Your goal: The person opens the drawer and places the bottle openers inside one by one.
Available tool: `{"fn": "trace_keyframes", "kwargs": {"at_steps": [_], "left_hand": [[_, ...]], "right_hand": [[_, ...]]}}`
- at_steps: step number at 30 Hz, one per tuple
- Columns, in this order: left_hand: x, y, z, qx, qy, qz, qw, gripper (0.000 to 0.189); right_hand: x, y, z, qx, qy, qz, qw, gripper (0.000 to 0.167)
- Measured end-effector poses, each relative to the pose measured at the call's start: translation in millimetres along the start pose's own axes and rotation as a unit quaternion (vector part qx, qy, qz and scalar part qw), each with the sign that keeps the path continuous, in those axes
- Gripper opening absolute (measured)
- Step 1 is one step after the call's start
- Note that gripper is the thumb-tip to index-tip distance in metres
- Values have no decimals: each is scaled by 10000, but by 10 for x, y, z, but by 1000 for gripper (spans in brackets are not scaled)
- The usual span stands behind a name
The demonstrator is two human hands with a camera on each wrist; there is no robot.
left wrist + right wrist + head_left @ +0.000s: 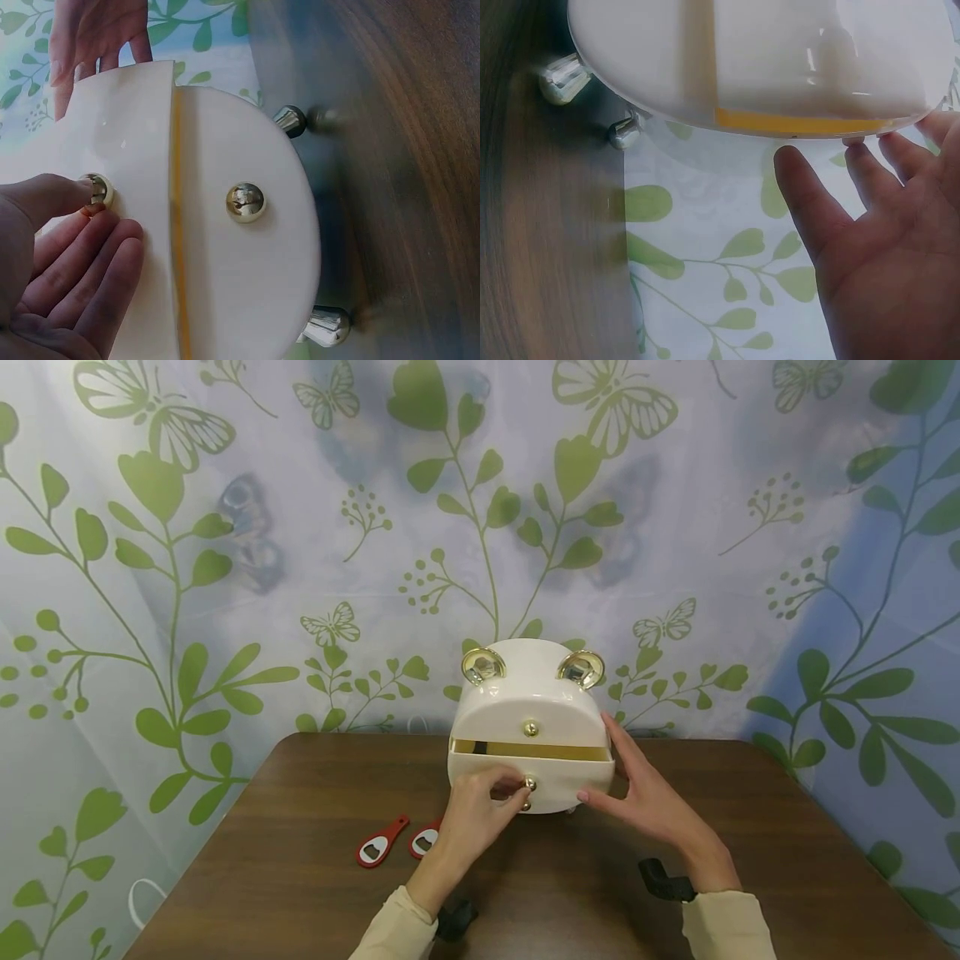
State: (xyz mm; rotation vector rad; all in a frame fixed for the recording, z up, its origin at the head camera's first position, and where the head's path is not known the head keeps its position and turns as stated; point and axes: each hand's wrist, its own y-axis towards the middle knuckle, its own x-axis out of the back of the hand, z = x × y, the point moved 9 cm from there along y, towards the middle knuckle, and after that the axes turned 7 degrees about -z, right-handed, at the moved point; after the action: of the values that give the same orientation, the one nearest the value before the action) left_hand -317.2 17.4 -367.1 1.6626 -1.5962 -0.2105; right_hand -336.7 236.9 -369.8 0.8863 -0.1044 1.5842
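- Head view: A white mini drawer cabinet (536, 685) stands on the wooden surface (315, 777). Its middle drawer (480, 767) is partly open.
- Head view: The left hand (476, 806), at the front of the cabinet, pinches the middle knob (530, 783) between thumb and fingers. The right hand (656, 806) is spread against the right side of the cabinet, fingers extended, gripping nothing.
- Head view: The step in hand appears to be sliding the middle drawer; a still cannot show whether it moves outward or inward. The next move would call for a steady pinch and a straight slide, with the right hand bracing the cabinet.
- Head view: Two red bottle openers lie left of the cabinet. The outer opener (381, 842) is fully visible; the inner opener (423, 841) is partly covered by the left arm. A dark item (480, 747) inside the drawer cannot be identified; most of the interior is hidden.
- Left wrist view: The pinch on the middle knob is confirmed. The lower knob (246, 202) is untouched. The top of the cabinet is out of frame.
- Right wrist view: The open fingers lie along the side of the cabinet, with some tips hidden behind its edge; contact at each tip cannot be verified. A yellow drawer side (795, 121) is exposed. The knobs are not visible here.
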Motion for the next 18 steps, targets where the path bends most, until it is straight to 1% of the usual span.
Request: {"fn": "trace_keyframes", "kwargs": {"at_steps": [8,14,18], "left_hand": [[-41,20,89,209,-341,56,9992,14],[-47,51,138,282,-305,13,9991,14],[-57,78,177,352,-268,-73,9990,13]], "right_hand": [[-13,1,-18,5,51,23,10000,114],[-17,12,-31,6,91,29,10000,114],[-18,12,-34,69,82,-3,9999,115]]}}
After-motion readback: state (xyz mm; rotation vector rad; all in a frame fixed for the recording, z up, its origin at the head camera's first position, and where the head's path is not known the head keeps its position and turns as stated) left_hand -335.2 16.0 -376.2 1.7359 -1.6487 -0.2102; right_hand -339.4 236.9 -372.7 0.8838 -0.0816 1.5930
